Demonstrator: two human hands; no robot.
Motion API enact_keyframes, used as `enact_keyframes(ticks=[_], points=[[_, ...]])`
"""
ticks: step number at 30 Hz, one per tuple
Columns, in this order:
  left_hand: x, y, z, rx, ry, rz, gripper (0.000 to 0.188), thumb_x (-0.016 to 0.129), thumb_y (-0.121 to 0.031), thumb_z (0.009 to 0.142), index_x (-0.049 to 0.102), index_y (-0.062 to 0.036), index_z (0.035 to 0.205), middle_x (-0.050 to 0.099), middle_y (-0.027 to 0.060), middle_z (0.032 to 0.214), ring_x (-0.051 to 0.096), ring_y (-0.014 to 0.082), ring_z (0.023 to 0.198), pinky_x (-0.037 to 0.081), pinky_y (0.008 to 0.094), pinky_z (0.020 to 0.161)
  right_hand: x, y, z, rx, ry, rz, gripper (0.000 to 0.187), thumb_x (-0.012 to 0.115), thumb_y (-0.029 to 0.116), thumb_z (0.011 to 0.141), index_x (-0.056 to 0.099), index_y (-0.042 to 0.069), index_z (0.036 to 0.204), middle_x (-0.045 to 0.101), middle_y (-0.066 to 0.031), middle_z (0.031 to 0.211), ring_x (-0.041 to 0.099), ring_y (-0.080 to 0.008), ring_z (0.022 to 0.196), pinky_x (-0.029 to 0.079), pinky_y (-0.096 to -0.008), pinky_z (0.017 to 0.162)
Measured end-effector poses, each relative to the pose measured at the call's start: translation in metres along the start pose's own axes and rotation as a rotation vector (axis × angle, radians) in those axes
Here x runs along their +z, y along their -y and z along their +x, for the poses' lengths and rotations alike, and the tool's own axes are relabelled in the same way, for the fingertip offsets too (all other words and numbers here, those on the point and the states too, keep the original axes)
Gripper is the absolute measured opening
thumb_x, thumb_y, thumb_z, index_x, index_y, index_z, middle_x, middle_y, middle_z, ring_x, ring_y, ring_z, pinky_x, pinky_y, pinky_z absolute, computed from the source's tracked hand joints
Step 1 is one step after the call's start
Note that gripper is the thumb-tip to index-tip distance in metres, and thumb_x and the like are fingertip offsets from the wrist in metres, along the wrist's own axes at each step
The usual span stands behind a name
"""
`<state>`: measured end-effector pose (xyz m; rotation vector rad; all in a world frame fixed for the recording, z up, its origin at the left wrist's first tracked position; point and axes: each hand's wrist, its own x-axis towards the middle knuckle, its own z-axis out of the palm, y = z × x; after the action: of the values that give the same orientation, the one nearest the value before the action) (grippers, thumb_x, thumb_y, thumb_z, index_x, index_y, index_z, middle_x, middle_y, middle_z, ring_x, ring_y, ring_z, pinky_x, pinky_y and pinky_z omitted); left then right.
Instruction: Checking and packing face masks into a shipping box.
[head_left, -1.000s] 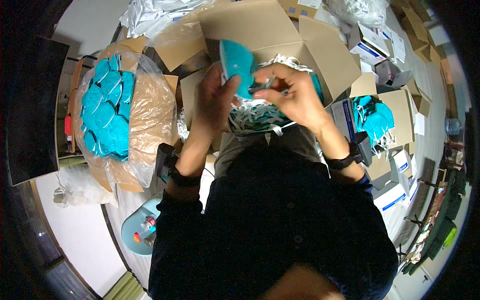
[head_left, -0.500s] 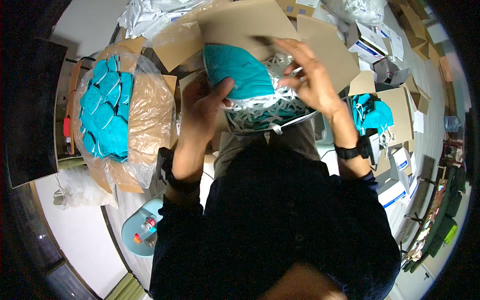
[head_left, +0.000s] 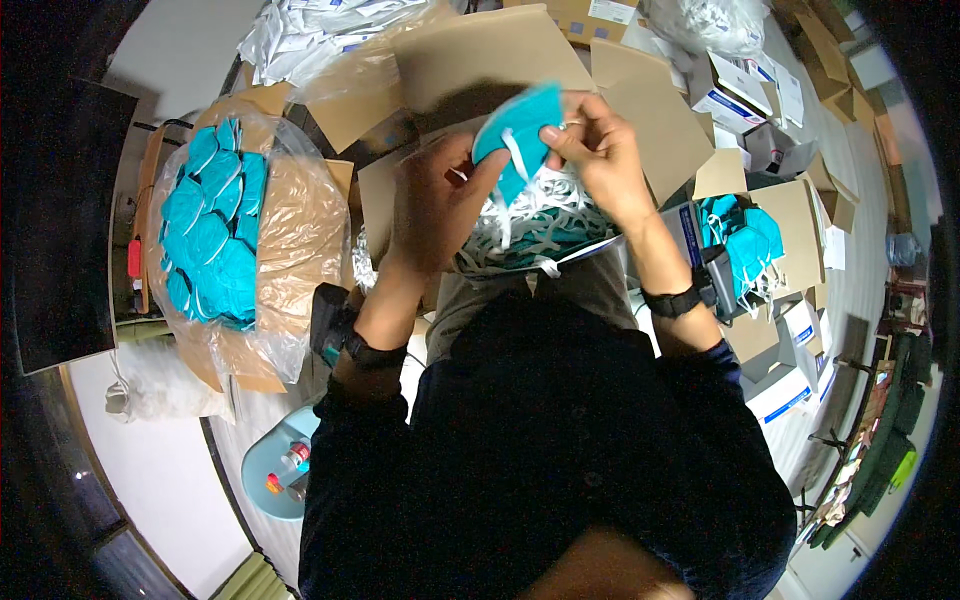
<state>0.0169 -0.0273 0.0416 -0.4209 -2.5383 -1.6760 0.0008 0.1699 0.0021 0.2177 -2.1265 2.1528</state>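
A teal face mask (head_left: 517, 150) with a white strap is held up between my two hands. My left hand (head_left: 445, 190) grips its left edge, thumb across the front. On the other side my right hand (head_left: 600, 155) pinches the mask's right edge between thumb and fingers. Below them, in front of my lap, an open cardboard box (head_left: 490, 50) holds a heap of teal masks with tangled white straps (head_left: 545, 215). The fingers of my left hand are partly hidden behind the mask.
To the left stands a plastic-lined box (head_left: 300, 240) with stacked teal masks (head_left: 210, 235). Another box (head_left: 800, 230) with teal masks (head_left: 745, 240) is on the right, near white cartons (head_left: 785, 390). A pale blue stool (head_left: 265, 465) with small bottles stands lower left.
The mask has been turned and lifted, now showing its strap and a narrower side. My right hand, apart from it before, has closed on its right edge.
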Motion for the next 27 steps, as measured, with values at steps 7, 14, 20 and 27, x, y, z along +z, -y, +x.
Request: enact_keyframes(ticks=[7,14,20,27], points=[[0.022,0.012,0.002,0.155,-0.113,0.138,0.020,0.069,-0.015,0.082,0.061,0.0002,0.073,0.055,0.0110,0.059,0.048,0.0115,0.051,0.040,0.0289,0.049,0.026,0.034,-0.010,-0.099,-0.053,-0.342,0.014,0.074,0.009,0.079,0.062,0.002,0.083,0.061,-0.0019,0.074,0.049,-0.0062,0.061,0.040,-0.0240,0.053],[0.012,0.023,-0.012,0.022,-0.034,0.063,0.031,0.070,-0.016,0.080,0.052,0.0021,0.063,0.040,0.0115,0.051,0.036,0.0117,0.048,0.031,0.0310,0.045,-0.007,-0.005,0.007,-0.232,0.028,-0.519,0.008,0.066,0.003,0.078,0.058,0.003,0.079,0.060,-0.0162,0.077,0.059,-0.0362,0.070,0.046,-0.0395,0.062],[0.009,0.032,-0.025,-0.075,-0.016,0.057,0.028,0.070,-0.016,0.080,0.057,0.0019,0.063,0.043,0.0049,0.050,0.038,0.0080,0.049,0.032,0.0274,0.046,-0.006,-0.015,0.007,-0.407,0.066,-0.718,0.008,0.066,0.003,0.078,0.058,0.002,0.079,0.062,-0.0140,0.077,0.061,-0.0310,0.069,0.048,-0.0367,0.061],[-0.044,-0.003,-0.051,-0.257,-0.246,-0.176,0.019,0.071,-0.008,0.081,0.063,-0.0032,0.065,0.052,-0.0010,0.052,0.046,0.0051,0.047,0.034,0.0219,0.044,-0.059,-0.009,0.030,-0.254,-0.142,-0.947,0.011,0.063,0.002,0.070,0.061,0.006,0.080,0.065,-0.0130,0.086,0.063,-0.0355,0.080,0.051,-0.0421,0.068]])
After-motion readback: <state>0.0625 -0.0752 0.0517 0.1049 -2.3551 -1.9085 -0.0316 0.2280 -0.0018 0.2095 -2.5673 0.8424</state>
